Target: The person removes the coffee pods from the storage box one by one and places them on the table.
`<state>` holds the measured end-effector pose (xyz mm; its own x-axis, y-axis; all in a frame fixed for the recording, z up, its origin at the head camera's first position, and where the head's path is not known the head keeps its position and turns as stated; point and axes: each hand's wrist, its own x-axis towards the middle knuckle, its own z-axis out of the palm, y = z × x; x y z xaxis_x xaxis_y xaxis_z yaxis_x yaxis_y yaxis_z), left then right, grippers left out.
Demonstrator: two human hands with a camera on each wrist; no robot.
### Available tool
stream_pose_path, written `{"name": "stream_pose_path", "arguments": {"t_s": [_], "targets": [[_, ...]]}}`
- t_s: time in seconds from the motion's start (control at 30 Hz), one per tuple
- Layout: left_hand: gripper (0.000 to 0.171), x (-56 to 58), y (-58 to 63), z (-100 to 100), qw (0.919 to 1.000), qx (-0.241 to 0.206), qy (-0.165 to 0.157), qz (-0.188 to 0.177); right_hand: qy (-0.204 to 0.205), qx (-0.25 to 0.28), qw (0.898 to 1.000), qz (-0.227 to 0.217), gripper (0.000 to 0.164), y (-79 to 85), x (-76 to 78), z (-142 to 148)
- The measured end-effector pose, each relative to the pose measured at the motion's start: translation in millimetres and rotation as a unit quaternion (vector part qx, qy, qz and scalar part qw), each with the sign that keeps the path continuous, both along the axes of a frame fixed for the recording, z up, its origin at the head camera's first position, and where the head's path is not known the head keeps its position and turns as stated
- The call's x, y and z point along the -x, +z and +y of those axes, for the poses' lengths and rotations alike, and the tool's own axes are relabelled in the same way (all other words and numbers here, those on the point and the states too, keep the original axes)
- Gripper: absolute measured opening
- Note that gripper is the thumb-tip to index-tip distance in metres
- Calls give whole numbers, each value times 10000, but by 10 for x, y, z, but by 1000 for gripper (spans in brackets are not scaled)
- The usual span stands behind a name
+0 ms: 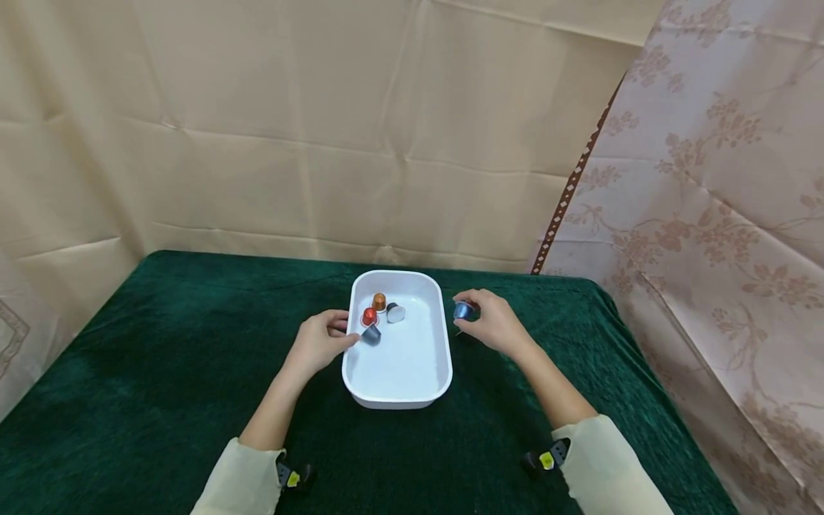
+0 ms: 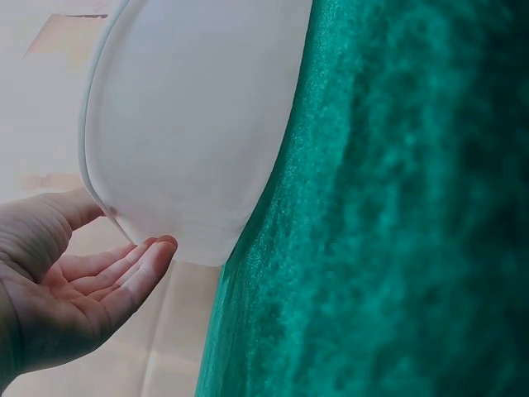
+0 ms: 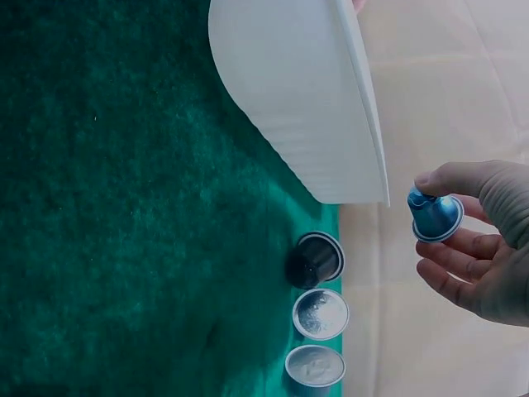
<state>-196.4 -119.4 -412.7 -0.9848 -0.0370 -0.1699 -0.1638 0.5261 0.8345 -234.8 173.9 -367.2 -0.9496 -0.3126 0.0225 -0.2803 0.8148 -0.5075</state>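
Observation:
My left hand point(image 1: 318, 340) holds the left side of a white plastic tray point(image 1: 397, 400), thumb over the rim and fingers along the outer wall, as the left wrist view confirms. Just off the tray's right side, my right hand point(image 1: 494, 325) pinches a blue coffee capsule point(image 3: 436, 218) between thumb and fingers, raised above the cloth. Inside the tray lie an orange capsule point(image 1: 379, 301), a red capsule point(image 1: 369, 315), a grey-blue capsule point(image 1: 371, 335) near my left thumb, and a capsule tipped with its pale lid point(image 1: 396, 314) showing.
In the right wrist view a dark capsule point(image 3: 316, 259) and two capsules with silver foil lids point(image 3: 321, 314) sit in a row on the cloth; my right hand hides them from the head view. Green velvet cloth point(image 1: 193, 372) covers the table. Beige curtain point(image 1: 360, 143) hangs behind.

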Motion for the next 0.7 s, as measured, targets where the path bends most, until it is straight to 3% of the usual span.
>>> {"name": "stream_pose_path", "arguments": {"t_s": [0.7], "targets": [[49,-12,20,10,10000,13,5,26,-172,105,9998,-52,41,-62,-20,181]]}}
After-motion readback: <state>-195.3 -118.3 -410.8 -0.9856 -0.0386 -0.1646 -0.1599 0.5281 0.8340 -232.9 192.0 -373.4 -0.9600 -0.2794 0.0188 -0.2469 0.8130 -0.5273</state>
